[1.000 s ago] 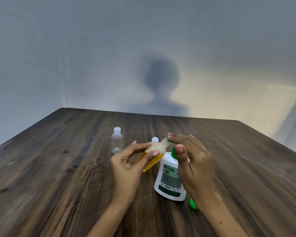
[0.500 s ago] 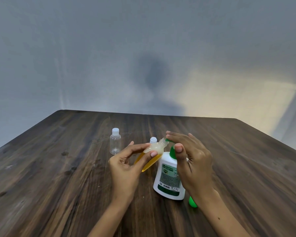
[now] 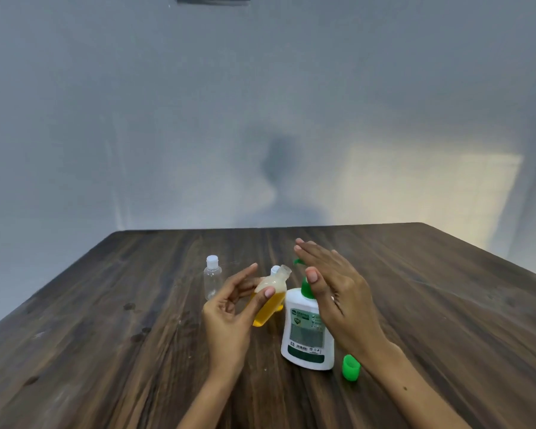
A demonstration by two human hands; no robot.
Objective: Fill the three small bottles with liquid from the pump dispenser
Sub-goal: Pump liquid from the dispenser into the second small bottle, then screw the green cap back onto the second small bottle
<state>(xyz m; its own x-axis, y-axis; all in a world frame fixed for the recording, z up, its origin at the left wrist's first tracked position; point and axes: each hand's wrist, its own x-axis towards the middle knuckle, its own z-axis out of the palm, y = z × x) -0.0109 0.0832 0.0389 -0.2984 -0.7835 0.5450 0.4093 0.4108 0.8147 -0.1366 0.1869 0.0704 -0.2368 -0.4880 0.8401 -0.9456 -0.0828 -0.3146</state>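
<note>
My left hand pinches a small open bottle, tilted, with yellow liquid in its lower half and its mouth just left of the green pump nozzle. The white pump dispenser stands upright beside it. My right hand hovers over the pump head with straight fingers, thumb by the green neck. A second small bottle's white cap peeks out behind the held bottle. A clear, capped small bottle stands further left.
A green cap lies on the dark wooden table right of the dispenser, under my right forearm. The table's far edge meets a grey wall.
My right hand has lifted off the pump head and its fingers have straightened. The camera has tilted upward, so the hands and bottles sit lower in view. The held bottle stays tilted at the nozzle.
</note>
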